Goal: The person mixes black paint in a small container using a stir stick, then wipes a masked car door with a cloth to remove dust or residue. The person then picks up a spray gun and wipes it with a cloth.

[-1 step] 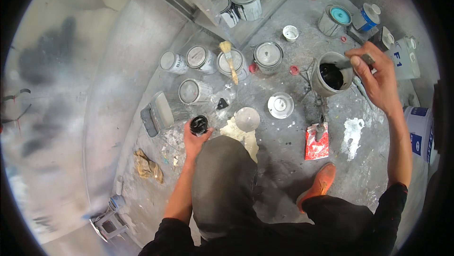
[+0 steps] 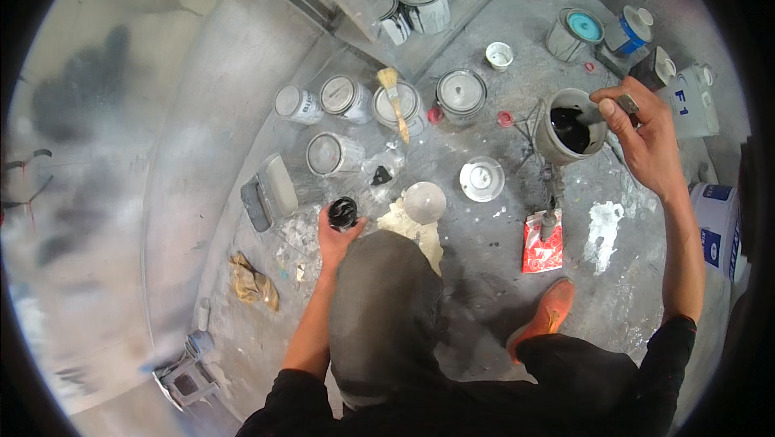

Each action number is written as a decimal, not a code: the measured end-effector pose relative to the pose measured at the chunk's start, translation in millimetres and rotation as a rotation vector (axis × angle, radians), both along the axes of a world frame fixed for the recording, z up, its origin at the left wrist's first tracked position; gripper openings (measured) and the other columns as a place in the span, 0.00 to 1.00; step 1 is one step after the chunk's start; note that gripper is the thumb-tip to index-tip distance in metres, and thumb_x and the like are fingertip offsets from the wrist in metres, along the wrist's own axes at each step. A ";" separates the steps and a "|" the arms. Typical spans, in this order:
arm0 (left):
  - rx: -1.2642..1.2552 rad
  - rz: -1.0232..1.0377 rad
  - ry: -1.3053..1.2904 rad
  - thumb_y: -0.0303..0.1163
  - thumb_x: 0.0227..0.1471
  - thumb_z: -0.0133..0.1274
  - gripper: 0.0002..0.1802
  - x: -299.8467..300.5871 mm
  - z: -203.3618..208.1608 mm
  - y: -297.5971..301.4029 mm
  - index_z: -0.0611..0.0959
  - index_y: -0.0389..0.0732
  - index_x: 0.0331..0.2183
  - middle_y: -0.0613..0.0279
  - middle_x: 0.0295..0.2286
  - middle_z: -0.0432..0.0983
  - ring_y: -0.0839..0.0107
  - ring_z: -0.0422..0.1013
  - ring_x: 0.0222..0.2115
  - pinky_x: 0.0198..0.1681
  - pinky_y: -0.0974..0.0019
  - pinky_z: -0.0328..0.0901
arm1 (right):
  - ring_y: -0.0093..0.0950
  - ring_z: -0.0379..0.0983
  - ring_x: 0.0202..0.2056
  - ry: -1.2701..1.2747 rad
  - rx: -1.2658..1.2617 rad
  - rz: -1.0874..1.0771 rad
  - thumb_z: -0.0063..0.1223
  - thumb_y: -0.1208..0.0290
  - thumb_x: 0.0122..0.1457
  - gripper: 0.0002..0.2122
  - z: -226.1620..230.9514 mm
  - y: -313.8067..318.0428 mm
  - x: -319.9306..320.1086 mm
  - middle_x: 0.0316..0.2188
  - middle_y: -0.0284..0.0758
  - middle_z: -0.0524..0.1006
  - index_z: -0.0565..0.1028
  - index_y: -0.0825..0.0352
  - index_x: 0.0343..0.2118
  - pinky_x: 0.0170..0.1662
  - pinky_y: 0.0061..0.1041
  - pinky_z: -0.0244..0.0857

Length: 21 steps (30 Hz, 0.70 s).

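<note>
Barely anything has changed: the view has slid a touch, while the left hand (image 2: 336, 242) keeps its grip wrapped round a black cup (image 2: 343, 213) beside the knee (image 2: 379, 300), and the right hand (image 2: 643, 132) keeps its grip closed on a grey stirrer (image 2: 629, 103) at the tub (image 2: 552, 149). The black liquid (image 2: 570, 135) shows a slightly different outline in the tub, so the stirrer is probably being worked there, and the mixing looks to be at much the same point; how deep the blade reaches is hidden. All this is over a grey, paint-spotted floor (image 2: 484, 263). Nearest lie an orange shoe (image 2: 553, 308) and a crumpled rag (image 2: 252, 284); then a red packet (image 2: 542, 253), a white spill (image 2: 602, 235), a cream spill (image 2: 433, 253) with a pale disc (image 2: 424, 203) partly over it, and a white lid (image 2: 482, 179). Beyond stand a dented can (image 2: 343, 156) and a row of lidded cans, one with a brush (image 2: 393, 106) lying across its top. Farther off are a small white pot (image 2: 499, 56), a can with a teal lid (image 2: 584, 25) and a pale jug (image 2: 691, 106). A smudged, pale wall (image 2: 178, 106) curves up on the left.
</note>
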<state>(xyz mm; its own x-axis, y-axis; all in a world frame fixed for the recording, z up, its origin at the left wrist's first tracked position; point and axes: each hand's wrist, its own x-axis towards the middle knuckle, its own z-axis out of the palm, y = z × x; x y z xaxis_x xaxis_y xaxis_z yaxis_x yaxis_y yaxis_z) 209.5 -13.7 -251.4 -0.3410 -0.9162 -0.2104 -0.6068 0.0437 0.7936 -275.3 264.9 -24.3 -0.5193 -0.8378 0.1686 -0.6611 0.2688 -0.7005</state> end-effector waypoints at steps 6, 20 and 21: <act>-0.140 0.091 -0.083 0.36 0.42 0.78 0.46 -6.2 -58.5 -7.2 0.71 0.34 0.58 0.48 0.47 0.78 0.59 0.77 0.46 0.53 0.58 0.72 | 0.16 0.71 0.34 -0.329 -0.187 -0.212 0.54 0.62 0.74 0.15 -18.8 12.2 -4.7 0.34 0.27 0.78 0.82 0.71 0.47 0.37 0.19 0.65; -0.313 0.025 -0.167 0.30 0.40 0.75 0.44 -19.8 -71.8 -21.5 0.72 0.35 0.58 0.43 0.49 0.75 0.46 0.73 0.52 0.58 0.51 0.68 | 0.15 0.70 0.32 -0.018 0.035 -0.075 0.53 0.62 0.75 0.15 -11.4 9.3 -1.0 0.32 0.26 0.77 0.84 0.69 0.46 0.36 0.18 0.65; -0.322 0.004 -0.162 0.30 0.40 0.75 0.44 -22.4 -67.2 -17.1 0.72 0.35 0.58 0.43 0.49 0.75 0.46 0.73 0.52 0.58 0.52 0.68 | 0.15 0.70 0.32 -0.218 0.031 -0.128 0.53 0.62 0.74 0.15 -13.1 10.7 0.9 0.32 0.26 0.77 0.83 0.69 0.46 0.36 0.18 0.64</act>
